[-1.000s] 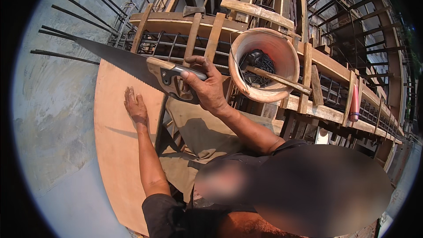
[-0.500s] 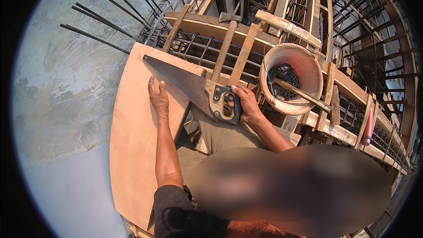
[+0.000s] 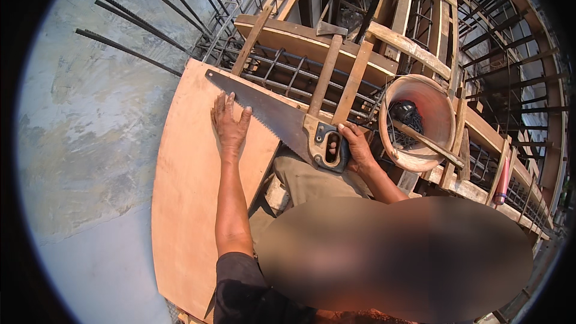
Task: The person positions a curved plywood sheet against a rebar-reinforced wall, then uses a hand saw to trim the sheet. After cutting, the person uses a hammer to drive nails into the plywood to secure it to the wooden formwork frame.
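From the right hand (image 3: pixel 359 150), a saw (image 3: pixel 273 111) stretches leftward.

I see passing room over plywood sheet (image 3: pixel 186 216), left of left hand (image 3: pixel 230 129); saw (image 3: pixel 270 108) bars gap between hands; bucket (image 3: pixel 437 105), slats (image 3: pixel 354 81) crowd right hand (image 3: pixel 359 149).

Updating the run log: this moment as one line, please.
left hand: on wooden board; right hand: gripping handsaw; blade: over wooden board's far end; bucket: right of handsaw

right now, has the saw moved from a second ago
Yes: against the protruding rebar, the saw has moved right, its tip now over the wooden board.
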